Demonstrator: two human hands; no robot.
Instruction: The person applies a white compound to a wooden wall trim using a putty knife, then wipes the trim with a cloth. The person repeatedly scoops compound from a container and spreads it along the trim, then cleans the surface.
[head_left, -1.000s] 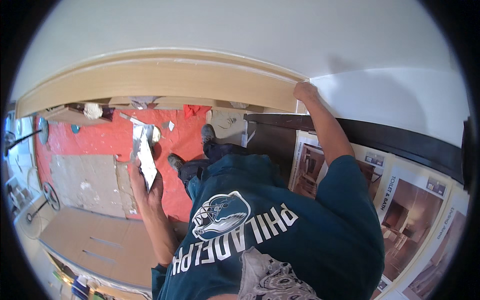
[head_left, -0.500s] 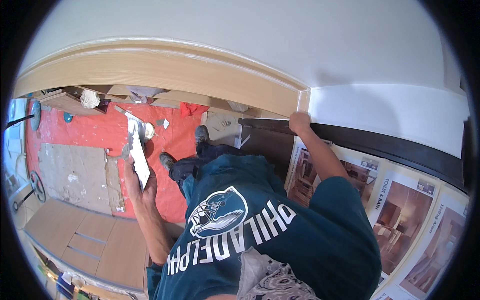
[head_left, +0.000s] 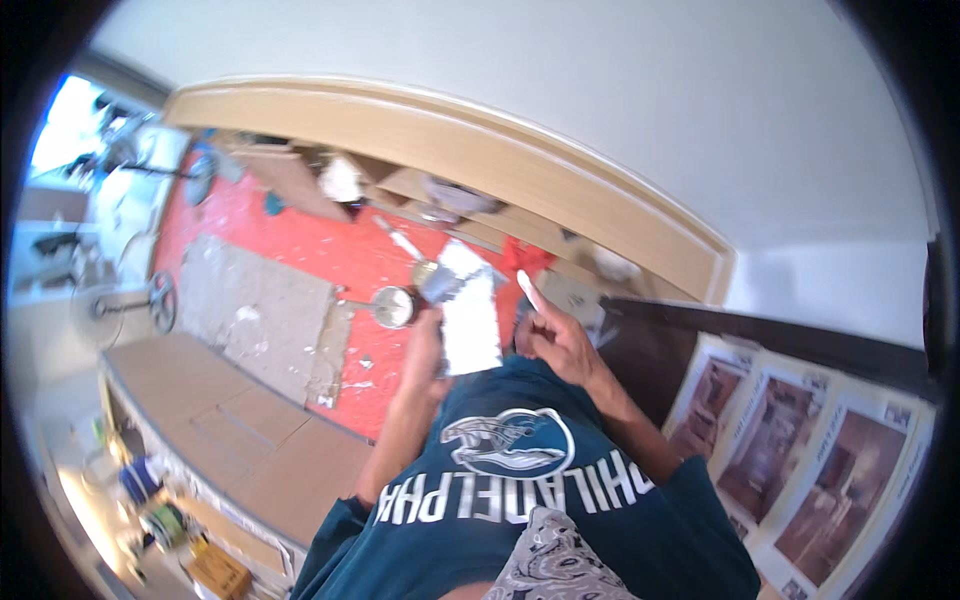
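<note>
My left hand (head_left: 425,350) grips the near left edge of a flat board (head_left: 470,325) smeared with a white paste that looks like putty. Grey metal shows at the board's far end. Just right of the board is my right hand (head_left: 563,343), its index finger stretched out and the other fingers curled in. White paste coats that fingertip, and I see nothing held in this hand. Beyond my left hand, a round can (head_left: 394,306) with a pale inside stands on the red floor sheet (head_left: 290,245).
A pale wooden trim (head_left: 450,130) runs along the white wall ahead. Shelves with odds and ends line its underside. Picture panels (head_left: 770,435) and a dark rail (head_left: 800,335) are at right. A brown cabinet (head_left: 215,410) stands at left, near stained cardboard (head_left: 250,305).
My right hand has come away from the trim's corner and down beside the board. The board has swung in front of my body, its white face now turned up. The whole view has shifted.
</note>
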